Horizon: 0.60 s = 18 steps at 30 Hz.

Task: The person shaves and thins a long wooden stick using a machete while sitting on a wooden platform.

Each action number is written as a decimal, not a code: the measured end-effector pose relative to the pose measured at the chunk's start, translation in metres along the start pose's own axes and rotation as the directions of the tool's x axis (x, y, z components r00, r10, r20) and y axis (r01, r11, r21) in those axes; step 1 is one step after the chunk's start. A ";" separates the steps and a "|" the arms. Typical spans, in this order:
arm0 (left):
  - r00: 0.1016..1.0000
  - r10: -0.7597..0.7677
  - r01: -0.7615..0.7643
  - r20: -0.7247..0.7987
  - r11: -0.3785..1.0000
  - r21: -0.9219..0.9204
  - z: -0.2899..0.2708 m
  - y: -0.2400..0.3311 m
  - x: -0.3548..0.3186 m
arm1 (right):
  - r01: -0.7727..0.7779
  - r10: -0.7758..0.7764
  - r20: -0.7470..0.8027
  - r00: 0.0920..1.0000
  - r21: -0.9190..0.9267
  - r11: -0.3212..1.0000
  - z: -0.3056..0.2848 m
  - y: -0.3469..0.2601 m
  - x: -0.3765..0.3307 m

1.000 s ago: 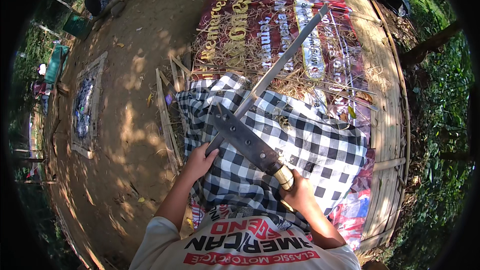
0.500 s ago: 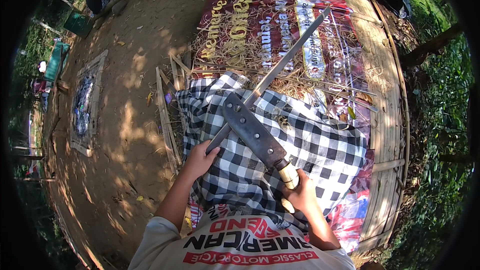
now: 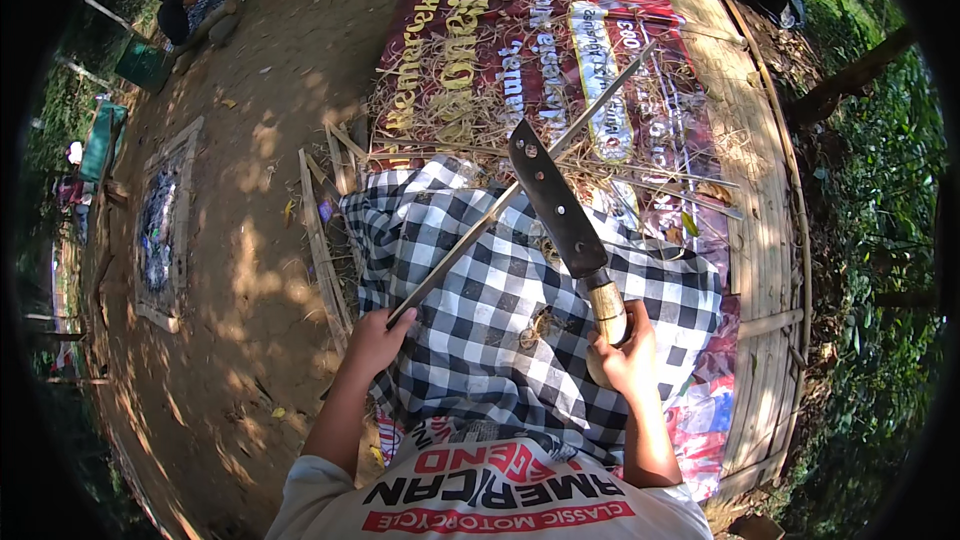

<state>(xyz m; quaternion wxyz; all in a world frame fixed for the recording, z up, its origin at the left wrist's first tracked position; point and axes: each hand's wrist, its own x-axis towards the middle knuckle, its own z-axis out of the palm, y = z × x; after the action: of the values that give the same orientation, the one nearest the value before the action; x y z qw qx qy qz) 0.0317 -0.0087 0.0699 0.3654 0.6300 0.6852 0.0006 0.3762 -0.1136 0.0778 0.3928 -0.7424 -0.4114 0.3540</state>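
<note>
My left hand (image 3: 376, 342) is closed around the near end of a long, thin bamboo strip (image 3: 463, 243), which slants away to the far right. In my right hand (image 3: 628, 350) is the pale wooden handle of a broad knife (image 3: 562, 215) with a dark blade and several round spots along it. Its blade crosses the strip near the blade's far end; whether they touch I cannot tell. Beneath both lies a black-and-white checkered cloth (image 3: 470, 320), rumpled and spread in front of me, with a few shavings on it.
A dark red printed banner (image 3: 480, 60) strewn with curled shavings covers the bamboo platform (image 3: 765, 270) beyond the cloth. Cut bamboo pieces (image 3: 320, 230) lie at its left edge. On the dirt ground to the left is a framed rectangular patch (image 3: 185, 225); a person (image 3: 172, 15) sits far left.
The knife has moved away from me along the strip, and its blade points more straight ahead. My left hand has drawn slightly nearer and left with the strip.
</note>
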 end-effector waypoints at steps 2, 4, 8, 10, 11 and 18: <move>0.999 -0.022 0.022 0.038 1.000 -0.001 0.001 -0.007 0.000 | 0.017 -0.016 0.041 0.999 -0.039 0.999 0.000 -0.008 -0.001; 0.999 0.003 -0.001 0.054 1.000 -0.029 0.005 -0.013 0.000 | 0.089 -0.082 0.094 0.992 -0.081 0.993 -0.002 -0.012 0.000; 0.987 0.155 -0.157 -0.034 0.987 -0.036 0.010 -0.017 -0.006 | 0.318 -0.255 0.264 0.930 -0.233 0.919 -0.003 -0.020 0.007; 0.977 0.205 -0.206 -0.062 0.979 -0.009 0.010 -0.018 -0.008 | 0.344 -0.237 0.324 0.916 -0.330 0.879 0.002 -0.020 0.011; 0.974 0.216 -0.214 -0.067 0.976 0.031 0.011 -0.018 -0.008 | 0.362 -0.238 0.339 0.910 -0.372 0.855 0.003 -0.018 0.013; 0.955 0.252 -0.236 -0.155 0.965 0.112 0.022 -0.026 -0.009 | 0.475 -0.326 0.351 0.878 -0.547 0.690 -0.002 -0.012 0.022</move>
<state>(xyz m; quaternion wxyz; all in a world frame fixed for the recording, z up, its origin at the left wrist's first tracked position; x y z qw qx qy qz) 0.0202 -0.0322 0.0465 0.2740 0.7236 0.6299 0.0672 0.3831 -0.0906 0.0854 0.1464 -0.6751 -0.6987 0.1863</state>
